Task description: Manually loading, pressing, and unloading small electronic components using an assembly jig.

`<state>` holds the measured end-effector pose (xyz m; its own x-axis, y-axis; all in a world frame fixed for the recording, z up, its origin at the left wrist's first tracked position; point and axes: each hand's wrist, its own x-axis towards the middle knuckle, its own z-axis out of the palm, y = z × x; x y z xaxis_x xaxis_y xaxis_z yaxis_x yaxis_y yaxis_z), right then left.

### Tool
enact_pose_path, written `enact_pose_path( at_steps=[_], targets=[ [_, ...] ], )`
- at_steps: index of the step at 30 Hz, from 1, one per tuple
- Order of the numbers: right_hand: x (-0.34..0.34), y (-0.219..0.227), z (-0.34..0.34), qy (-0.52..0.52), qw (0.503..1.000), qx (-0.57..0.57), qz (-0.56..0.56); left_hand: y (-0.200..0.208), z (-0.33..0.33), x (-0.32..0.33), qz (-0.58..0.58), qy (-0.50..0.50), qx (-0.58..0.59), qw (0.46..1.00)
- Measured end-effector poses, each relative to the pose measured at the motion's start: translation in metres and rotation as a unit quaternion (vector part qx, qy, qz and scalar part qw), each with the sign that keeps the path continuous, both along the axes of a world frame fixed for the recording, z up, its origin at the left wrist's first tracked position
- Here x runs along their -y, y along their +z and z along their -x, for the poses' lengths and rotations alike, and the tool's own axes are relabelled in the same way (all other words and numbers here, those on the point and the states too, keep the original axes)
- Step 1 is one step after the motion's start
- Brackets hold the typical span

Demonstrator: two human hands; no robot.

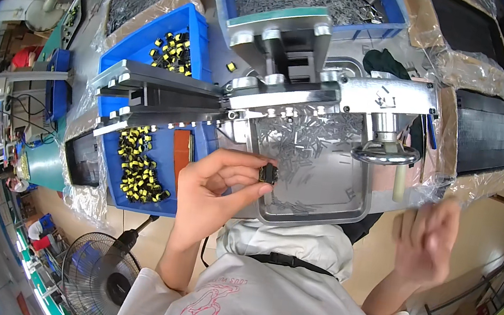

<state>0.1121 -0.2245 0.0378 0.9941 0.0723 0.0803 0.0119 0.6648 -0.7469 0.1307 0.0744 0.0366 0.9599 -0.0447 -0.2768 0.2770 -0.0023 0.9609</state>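
Note:
Between the thumb and fingertips of my left hand [211,187], a small black block-shaped component [268,173] is pinched. It is held over the left edge of a metal tray [366,194], which has many small grey strips [300,139] scattered in it. Just beyond the hand stands a metal bench fixture [286,101] with two chute-like arms and a round handwheel [385,154]. My right hand [427,242] is raised at the right, away from the tray. Motion smears its fingers, and whether they hold anything cannot be made out.
Blue bins [109,165] at the left contain many yellow-and-black components [139,173]. A larger blue bin [223,0] of grey strips sits at the back. Plastic-lined cartons [451,177] flank the bench. A black floor fan [97,278] stands at lower left.

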Motion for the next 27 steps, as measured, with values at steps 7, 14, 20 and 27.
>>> enact_pose_path(
  at_steps=[7,14,20,27],
  targets=[
    [0.009,-0.024,-0.011,-0.255,0.903,-0.186,0.291,0.013,0.0,-0.005,0.0,0.024,-0.038,0.999],
    [0.023,-0.05,-0.015,-0.273,0.814,-0.163,0.486,0.006,-0.001,-0.004,-0.143,-0.025,0.092,0.985],
    [0.017,-0.07,-0.017,-0.189,0.785,-0.189,0.559,-0.003,-0.036,0.0,-0.336,-0.047,0.354,0.872],
    [0.002,-0.076,-0.021,-0.103,0.846,-0.208,0.481,-0.004,-0.04,-0.017,-0.662,-0.127,0.416,0.61]
  ],
)
